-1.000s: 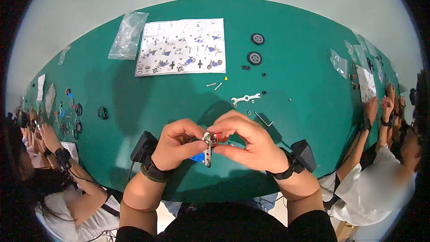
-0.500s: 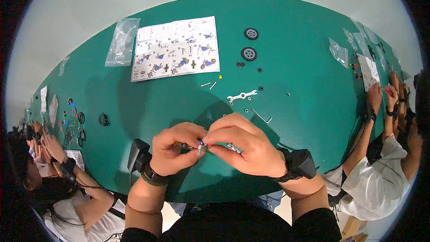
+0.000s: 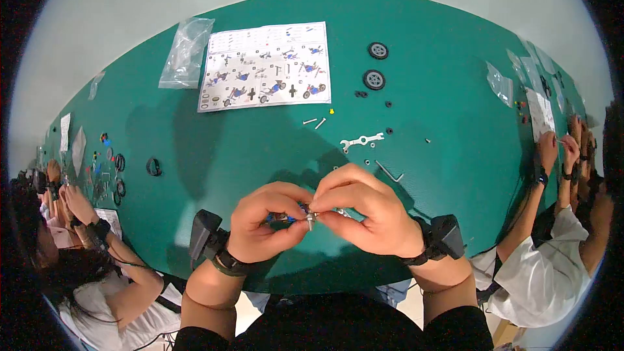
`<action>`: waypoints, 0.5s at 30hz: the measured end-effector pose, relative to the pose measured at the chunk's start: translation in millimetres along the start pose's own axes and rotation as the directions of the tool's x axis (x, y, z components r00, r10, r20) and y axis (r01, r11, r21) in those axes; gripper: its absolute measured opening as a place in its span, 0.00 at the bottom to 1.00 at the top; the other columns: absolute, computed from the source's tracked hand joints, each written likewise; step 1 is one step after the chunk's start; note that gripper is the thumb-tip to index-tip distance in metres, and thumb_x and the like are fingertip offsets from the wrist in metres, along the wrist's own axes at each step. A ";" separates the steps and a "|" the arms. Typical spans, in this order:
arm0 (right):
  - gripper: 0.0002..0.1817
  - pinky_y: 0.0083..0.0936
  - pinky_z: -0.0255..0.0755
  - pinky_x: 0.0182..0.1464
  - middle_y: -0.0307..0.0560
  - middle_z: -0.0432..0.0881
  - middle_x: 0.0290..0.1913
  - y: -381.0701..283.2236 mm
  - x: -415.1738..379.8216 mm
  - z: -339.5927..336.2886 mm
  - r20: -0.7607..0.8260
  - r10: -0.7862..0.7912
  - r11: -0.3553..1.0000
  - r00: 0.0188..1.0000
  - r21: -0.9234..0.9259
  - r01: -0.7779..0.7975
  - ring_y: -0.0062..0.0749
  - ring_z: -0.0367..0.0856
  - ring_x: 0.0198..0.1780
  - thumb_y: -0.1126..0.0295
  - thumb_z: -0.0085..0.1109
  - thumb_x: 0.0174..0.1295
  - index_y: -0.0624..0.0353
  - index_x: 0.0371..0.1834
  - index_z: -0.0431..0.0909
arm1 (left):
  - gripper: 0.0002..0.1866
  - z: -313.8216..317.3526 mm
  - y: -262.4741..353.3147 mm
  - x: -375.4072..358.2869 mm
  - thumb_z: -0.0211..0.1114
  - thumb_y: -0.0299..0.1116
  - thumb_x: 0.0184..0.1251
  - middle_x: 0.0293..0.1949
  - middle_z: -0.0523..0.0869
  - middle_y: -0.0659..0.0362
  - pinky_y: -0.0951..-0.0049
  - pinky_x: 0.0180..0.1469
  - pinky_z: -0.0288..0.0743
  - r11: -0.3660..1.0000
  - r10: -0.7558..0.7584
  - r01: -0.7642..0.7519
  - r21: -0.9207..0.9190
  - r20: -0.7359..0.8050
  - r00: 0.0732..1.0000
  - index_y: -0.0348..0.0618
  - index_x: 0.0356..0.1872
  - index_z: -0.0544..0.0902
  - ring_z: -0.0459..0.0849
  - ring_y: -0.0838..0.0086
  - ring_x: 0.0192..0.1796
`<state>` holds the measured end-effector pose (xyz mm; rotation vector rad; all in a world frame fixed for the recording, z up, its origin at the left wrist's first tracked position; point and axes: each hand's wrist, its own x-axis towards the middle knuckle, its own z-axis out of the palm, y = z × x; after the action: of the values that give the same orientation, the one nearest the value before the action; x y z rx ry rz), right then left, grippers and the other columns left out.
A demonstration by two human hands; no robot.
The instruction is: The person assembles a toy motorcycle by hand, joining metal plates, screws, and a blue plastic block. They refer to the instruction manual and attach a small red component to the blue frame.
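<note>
Over the near edge of the green table, both hands are together around a small blue and metal toy model assembly (image 3: pixel 279 217). My left hand (image 3: pixel 263 224) is closed around it, thumb and index finger pinching its right end. A silvery screw or pin (image 3: pixel 310 224) sticks down between the fingertips. The fingers of my right hand (image 3: pixel 370 211) pinch the same end, touching the metal part there. Fingers hide most of the assembly. Just beyond the hands lie a hex key (image 3: pixel 390 171) and a flat metal wrench (image 3: pixel 363 141).
A printed instruction sheet (image 3: pixel 265 68) lies at the back beside a clear plastic bag (image 3: pixel 186 53). Two wheels (image 3: pixel 374 80), loose screws (image 3: pixel 320 123), a yellow piece (image 3: pixel 331 111) and small black rings (image 3: pixel 389 104) are spread mid-table. People work at the left and right.
The view has shifted a little, so the table items appear farther right. Both hands stay together on the assembly; it has turned slightly, showing more blue inside my left hand.
</note>
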<state>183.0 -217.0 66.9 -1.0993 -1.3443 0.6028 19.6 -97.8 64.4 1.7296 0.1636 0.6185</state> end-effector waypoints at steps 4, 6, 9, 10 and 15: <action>0.13 0.29 0.73 0.44 0.49 0.76 0.41 0.5 2.0 -3.6 0.005 0.027 0.998 1.000 0.051 -0.028 0.40 0.77 0.42 0.82 0.62 0.53 0.59 0.43 0.78 | 0.10 -1.6 2.1 1.6 0.69 0.20 0.52 0.40 0.85 0.54 0.76 0.36 0.74 0.999 -0.031 0.030 0.029 0.021 0.999 0.43 0.34 0.79 0.83 0.71 0.38; 0.12 0.29 0.73 0.44 0.49 0.76 0.41 0.7 2.7 -4.2 0.012 0.034 0.999 0.999 0.040 -0.035 0.40 0.77 0.42 0.82 0.62 0.54 0.59 0.42 0.78 | 0.10 -0.8 0.8 3.3 0.70 0.20 0.52 0.40 0.85 0.54 0.76 0.36 0.74 0.999 -0.023 0.022 0.032 0.034 0.999 0.43 0.34 0.79 0.83 0.71 0.38; 0.13 0.29 0.73 0.43 0.49 0.76 0.41 -0.8 0.1 -1.0 -0.006 0.044 0.998 0.999 -0.054 -0.044 0.41 0.78 0.42 0.82 0.62 0.53 0.60 0.42 0.77 | 0.10 0.9 0.8 2.4 0.70 0.21 0.50 0.40 0.85 0.55 0.74 0.38 0.75 0.995 -0.039 0.038 0.090 0.006 0.999 0.44 0.33 0.79 0.84 0.68 0.38; 0.13 0.29 0.74 0.43 0.49 0.76 0.42 -0.5 -0.9 0.4 -0.011 0.031 0.995 0.999 -0.091 -0.032 0.41 0.78 0.42 0.82 0.62 0.52 0.60 0.42 0.77 | 0.11 1.2 1.3 3.7 0.70 0.21 0.49 0.40 0.85 0.56 0.73 0.38 0.76 0.983 0.007 -0.011 0.184 0.021 1.000 0.44 0.32 0.79 0.84 0.67 0.38; 0.14 0.30 0.75 0.40 0.49 0.76 0.43 -0.6 -0.6 2.6 -0.015 -0.022 0.981 1.000 -0.191 0.018 0.41 0.79 0.41 0.83 0.62 0.51 0.61 0.42 0.77 | 0.13 -1.5 7.7 11.2 0.72 0.23 0.45 0.40 0.85 0.58 0.67 0.41 0.78 0.812 0.206 -0.231 0.536 0.106 0.973 0.46 0.32 0.79 0.84 0.64 0.40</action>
<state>180.2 -217.1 66.8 -1.2411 -1.4186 0.4552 26.7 -93.7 75.4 2.3413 0.1160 0.7511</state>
